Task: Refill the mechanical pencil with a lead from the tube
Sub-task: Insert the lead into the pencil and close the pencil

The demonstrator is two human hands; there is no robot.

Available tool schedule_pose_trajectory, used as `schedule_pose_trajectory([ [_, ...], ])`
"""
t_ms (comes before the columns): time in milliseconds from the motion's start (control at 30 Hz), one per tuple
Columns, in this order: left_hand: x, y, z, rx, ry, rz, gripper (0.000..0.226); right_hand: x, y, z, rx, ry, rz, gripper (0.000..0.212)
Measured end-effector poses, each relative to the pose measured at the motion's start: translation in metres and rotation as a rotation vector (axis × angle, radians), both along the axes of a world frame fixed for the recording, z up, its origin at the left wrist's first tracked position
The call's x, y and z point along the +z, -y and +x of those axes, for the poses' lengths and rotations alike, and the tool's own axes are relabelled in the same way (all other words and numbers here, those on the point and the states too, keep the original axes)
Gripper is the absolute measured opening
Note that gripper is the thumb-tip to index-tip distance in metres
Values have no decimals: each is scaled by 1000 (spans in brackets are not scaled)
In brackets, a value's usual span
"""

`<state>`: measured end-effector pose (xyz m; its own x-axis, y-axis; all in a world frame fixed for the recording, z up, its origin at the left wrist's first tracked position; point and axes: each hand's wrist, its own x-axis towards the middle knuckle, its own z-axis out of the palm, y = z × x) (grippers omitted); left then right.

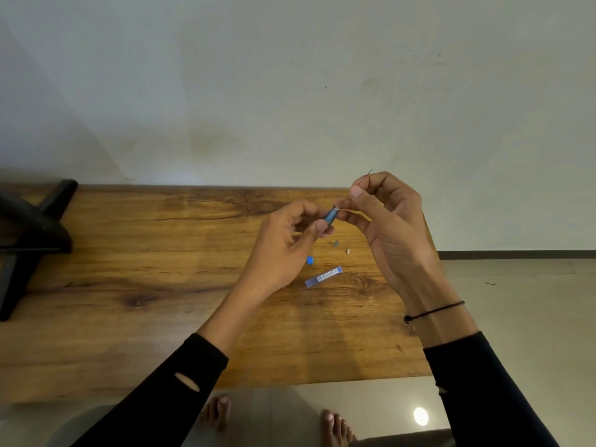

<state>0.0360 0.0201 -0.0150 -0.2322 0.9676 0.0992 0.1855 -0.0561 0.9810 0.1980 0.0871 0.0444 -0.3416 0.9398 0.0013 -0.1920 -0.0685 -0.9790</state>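
The left hand [283,250] grips the blue pencil [330,216] while the right hand [387,227] pinches a thin lead [361,182] at its open end.

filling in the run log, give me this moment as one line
step: feeding lead into pencil | left hand: holds pencil | right hand: pinches lead | tube: on table

Mechanical pencil [331,216] mostly hidden inside left hand [283,250], tube [323,277] label print too small to read, dark object [29,233] cut off at left edge
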Motion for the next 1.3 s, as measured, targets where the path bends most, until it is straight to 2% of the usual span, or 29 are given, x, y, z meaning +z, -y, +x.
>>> schedule_pose_trajectory([
  [300, -2, -2, 2, -15, 43, 28, 10, -1, 0, -1, 9, 18, 41, 6],
  [600, 0, -1, 6, -49, 189, 13, 10, 0, 0, 0, 14, 89, 107, 4],
  [833, 3, 1, 9, -57, 204, 6, 16, 0, -1, -4, -22, 184, 164, 10],
  [1133, 3, 0, 9, -52, 230, -5, 11, 1, 1, -3, -25, 237, 195, 14],
  [1300, 2, 0, 10, -52, 245, 0, 11, -1, 0, -3, -36, 234, 186, 9],
])
